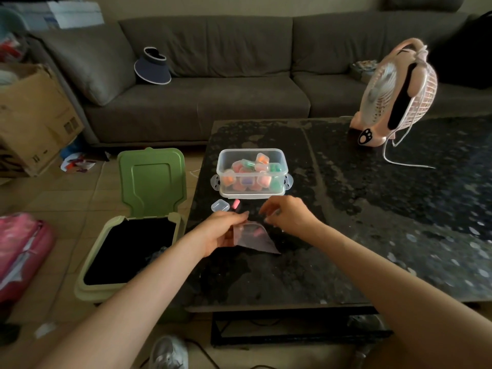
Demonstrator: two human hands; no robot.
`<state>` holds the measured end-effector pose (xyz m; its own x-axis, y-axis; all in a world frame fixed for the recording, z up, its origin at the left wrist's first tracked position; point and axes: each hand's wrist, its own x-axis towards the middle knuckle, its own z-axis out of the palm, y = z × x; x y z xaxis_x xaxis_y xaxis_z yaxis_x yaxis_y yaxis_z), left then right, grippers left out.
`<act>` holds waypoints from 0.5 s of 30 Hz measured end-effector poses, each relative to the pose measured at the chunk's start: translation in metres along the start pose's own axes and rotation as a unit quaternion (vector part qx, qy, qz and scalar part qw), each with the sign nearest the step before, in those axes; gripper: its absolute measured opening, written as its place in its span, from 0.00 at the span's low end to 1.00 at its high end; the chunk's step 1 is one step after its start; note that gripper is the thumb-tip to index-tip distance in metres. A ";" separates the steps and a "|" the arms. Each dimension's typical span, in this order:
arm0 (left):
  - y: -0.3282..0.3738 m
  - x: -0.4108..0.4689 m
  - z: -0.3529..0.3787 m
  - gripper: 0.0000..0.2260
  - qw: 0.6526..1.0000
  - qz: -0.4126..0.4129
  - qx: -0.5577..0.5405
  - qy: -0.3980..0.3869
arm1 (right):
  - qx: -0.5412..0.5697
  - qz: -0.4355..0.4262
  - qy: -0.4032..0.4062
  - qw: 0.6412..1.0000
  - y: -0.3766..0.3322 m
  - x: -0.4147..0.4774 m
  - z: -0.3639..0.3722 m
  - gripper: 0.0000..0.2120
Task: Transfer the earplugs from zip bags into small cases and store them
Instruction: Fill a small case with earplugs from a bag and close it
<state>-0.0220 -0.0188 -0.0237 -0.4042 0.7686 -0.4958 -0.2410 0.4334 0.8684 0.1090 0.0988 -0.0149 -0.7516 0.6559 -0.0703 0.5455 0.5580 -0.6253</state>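
Observation:
My left hand point(222, 230) grips a small clear zip bag point(254, 237) by its left edge, just above the dark table point(346, 209). A pink earplug shows faintly inside the bag. My right hand point(286, 215) hovers at the bag's upper right, fingers curled and pinched; what they hold is blurred. A loose pink earplug point(236, 204) lies on the table beside a small empty clear case point(220, 205). Behind them stands a clear storage box point(252, 171) filled with several small cases of coloured earplugs.
A green bin point(133, 251) with its lid up stands on the floor left of the table. A pink desk fan point(394, 94) with a white cord sits at the table's far right. A grey sofa runs behind. Cardboard box and pink bag at far left.

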 end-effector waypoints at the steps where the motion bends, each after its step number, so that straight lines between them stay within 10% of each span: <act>1: 0.001 -0.001 -0.002 0.05 1.000 0.013 0.011 -0.006 | -0.026 -0.012 -0.018 0.999 -0.002 0.001 0.004 0.13; 15: 0.010 -0.027 -0.057 0.06 0.980 0.184 0.070 0.037 | -0.066 -0.056 -0.004 0.996 -0.015 0.020 0.032 0.03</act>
<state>-0.0637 -0.0617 -0.0026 -0.5045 0.8513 -0.1442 0.0536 0.1976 0.9788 0.0740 0.0873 -0.0315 -0.8130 0.5821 -0.0122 0.5014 0.6894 -0.5228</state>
